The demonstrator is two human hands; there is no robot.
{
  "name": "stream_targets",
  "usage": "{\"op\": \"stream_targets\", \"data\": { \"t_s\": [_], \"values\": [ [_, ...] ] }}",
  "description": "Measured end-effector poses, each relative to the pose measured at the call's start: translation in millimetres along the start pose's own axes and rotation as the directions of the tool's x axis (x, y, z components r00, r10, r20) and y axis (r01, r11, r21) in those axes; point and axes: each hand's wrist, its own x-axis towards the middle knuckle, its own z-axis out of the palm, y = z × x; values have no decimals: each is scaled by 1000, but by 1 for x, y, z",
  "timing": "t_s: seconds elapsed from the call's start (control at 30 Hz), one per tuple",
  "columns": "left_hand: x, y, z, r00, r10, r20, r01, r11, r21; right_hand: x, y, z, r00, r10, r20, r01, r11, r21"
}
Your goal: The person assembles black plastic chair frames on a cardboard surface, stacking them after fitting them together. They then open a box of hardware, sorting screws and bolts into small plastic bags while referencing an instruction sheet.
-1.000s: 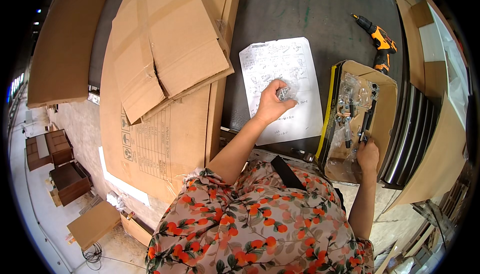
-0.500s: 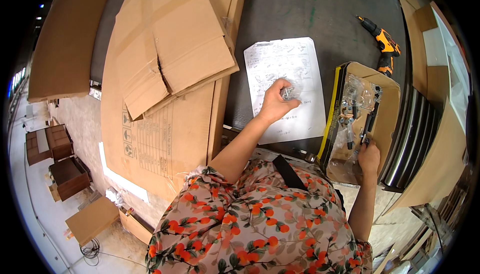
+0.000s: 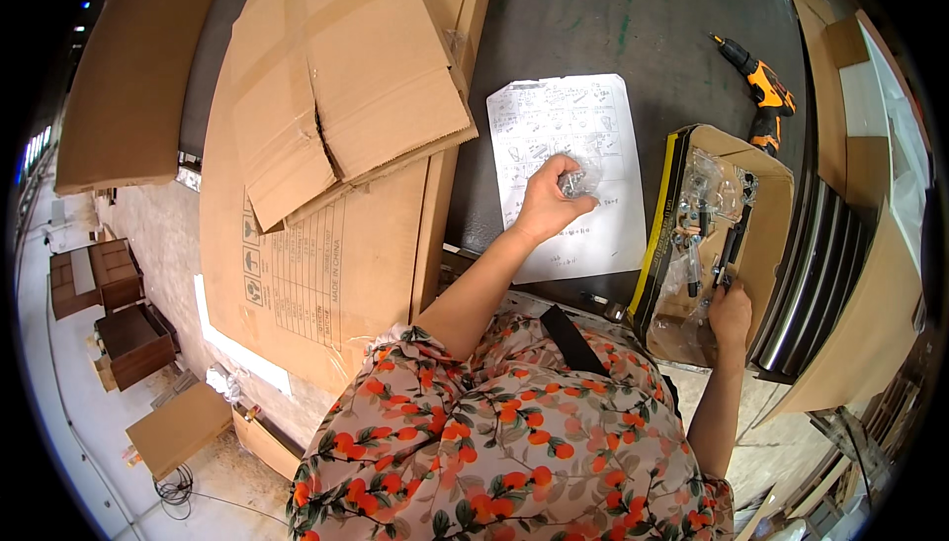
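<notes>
Over a printed paper sheet (image 3: 559,126), my left hand (image 3: 544,207) pinches a small clear plastic bag of metal hardware (image 3: 575,181) between thumb and fingers. My right hand (image 3: 730,314) reaches into an open cardboard box (image 3: 774,195) with a black and yellow side. Its fingers are closed at the lower end of a long black part (image 3: 734,234); whether they grip that part is hidden. Beside it in the box lie several clear plastic bags (image 3: 700,180) with metal and dark fittings.
A yellow and black cordless drill (image 3: 766,91) lies on the dark table (image 3: 554,7) beyond the box. Large flat cartons (image 3: 346,76) cover the left side. A small metal object (image 3: 613,312) rests at the table's near edge. Dark rollers (image 3: 806,274) run right of the box.
The view has shifted very slightly. Both hands stay nearly in place, the left with the bag over the sheet and the right inside the box.
</notes>
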Motion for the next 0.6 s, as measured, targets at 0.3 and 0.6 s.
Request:
{"op": "stream_targets", "data": {
  "t_s": [0.3,0.6],
  "values": [
    [0,4,-1,1000,-4,2,4,1000,-2,0,4,4,1000,-9,-2,9,1000,-5],
    [0,5,-1,1000,-16,8,16,1000,22,-1,1,2,1000,8,4,-8,1000,3]
  ]
}}
